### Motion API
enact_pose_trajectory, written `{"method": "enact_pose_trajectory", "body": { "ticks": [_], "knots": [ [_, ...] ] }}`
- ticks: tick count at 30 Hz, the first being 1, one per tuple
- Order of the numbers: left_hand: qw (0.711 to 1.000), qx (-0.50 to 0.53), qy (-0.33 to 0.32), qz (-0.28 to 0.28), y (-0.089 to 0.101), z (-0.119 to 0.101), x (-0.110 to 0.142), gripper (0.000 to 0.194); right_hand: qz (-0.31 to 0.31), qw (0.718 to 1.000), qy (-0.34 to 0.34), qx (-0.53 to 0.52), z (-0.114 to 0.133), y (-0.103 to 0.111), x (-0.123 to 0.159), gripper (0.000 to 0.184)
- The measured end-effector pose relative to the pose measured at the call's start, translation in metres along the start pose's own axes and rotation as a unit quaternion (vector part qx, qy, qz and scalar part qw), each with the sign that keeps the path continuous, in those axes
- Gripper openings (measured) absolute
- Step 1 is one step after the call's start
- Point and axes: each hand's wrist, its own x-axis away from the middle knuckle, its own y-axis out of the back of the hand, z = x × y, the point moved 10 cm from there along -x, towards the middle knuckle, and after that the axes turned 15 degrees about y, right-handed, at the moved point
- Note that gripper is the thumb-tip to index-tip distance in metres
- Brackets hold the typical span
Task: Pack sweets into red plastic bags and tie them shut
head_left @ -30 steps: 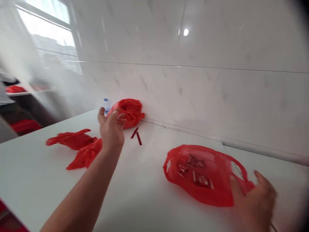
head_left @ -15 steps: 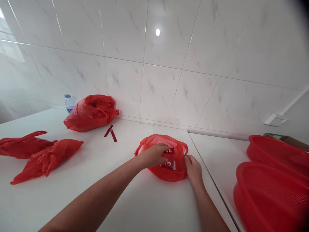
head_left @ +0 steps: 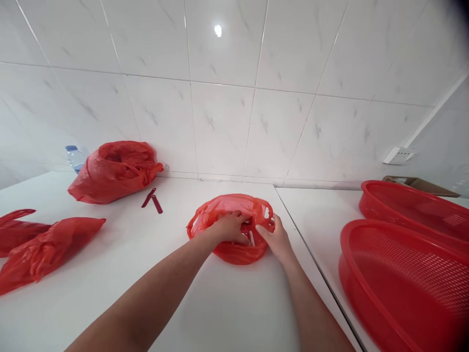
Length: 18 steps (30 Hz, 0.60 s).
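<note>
A red plastic bag (head_left: 240, 256) sits on the white table with its mouth facing up. My left hand (head_left: 230, 228) reaches into that mouth, thumb and fingers curved about small dark red packets (head_left: 246, 236) with white print. Part of the packets and some fingertips are hidden in the bag. At the right side of the rim, my right hand (head_left: 274, 237) pinches the bag near its handle loop, its thumb over the inner edge and the other fingers outside.
Two dark red strips (head_left: 153, 199) lie left of the bag. Behind them, a full red bag (head_left: 113, 173) leans near a water bottle (head_left: 75, 159). More red bags (head_left: 54, 247) lie at left. Red plastic baskets (head_left: 395, 274) stand at right, past a table seam (head_left: 311, 256).
The view has shifted to the right. My left hand has gone deeper over the packets, covering more of them. My right thumb has moved inward over the bag's rim.
</note>
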Motion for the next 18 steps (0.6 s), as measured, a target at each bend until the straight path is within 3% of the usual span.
{"method": "enact_pose_trajectory", "body": {
  "ticks": [5,10,12,15,18],
  "knots": [
    [0.999,0.002,-0.02,-0.042,0.004,0.001,0.011,0.054,0.041,0.999,0.002,0.021,-0.007,-0.006,-0.004,0.023],
    [0.998,0.022,-0.028,-0.048,0.007,0.004,0.018,0.048,0.025,1.0,-0.018,0.005,-0.019,0.004,-0.005,0.025],
    [0.998,0.028,-0.024,-0.048,0.013,0.005,0.023,0.056,0.014,1.0,-0.022,0.003,-0.02,0.007,-0.004,0.027],
    [0.997,0.029,-0.024,-0.065,0.03,0.009,0.039,0.078,0.003,1.0,-0.01,-0.005,-0.015,0.008,-0.003,0.031],
    [0.994,0.027,-0.055,-0.09,0.049,0.015,0.065,0.068,0.001,1.0,0.003,-0.012,-0.009,0.006,-0.002,0.035]
  ]
}}
